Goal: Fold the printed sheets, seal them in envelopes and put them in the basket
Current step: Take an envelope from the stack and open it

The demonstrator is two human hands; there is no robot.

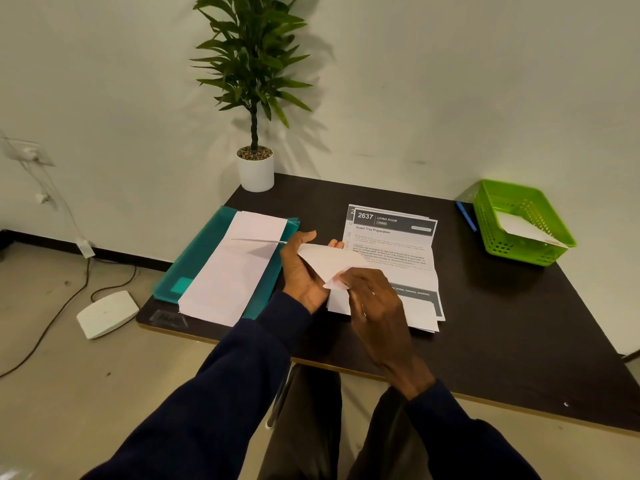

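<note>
My left hand [302, 268] grips a white envelope [329, 259] from beneath, held a little above the dark table [502, 323]. My right hand [372, 299] pinches the envelope's near end, where a pink edge shows. Under both hands lies a stack of printed sheets [394, 237] headed "2637 Living Room", creased across the middle. A pile of blank envelopes [235, 268] rests on a teal folder [197, 258] to the left. The green basket [485, 216] at the table's far right corner holds one white envelope [523, 226].
A potted plant [255, 168] stands at the back left corner of the table. A blue pen [465, 214] lies beside the basket. On the floor to the left are a white device [107, 313] and cables. The table's front edge runs just before my knees.
</note>
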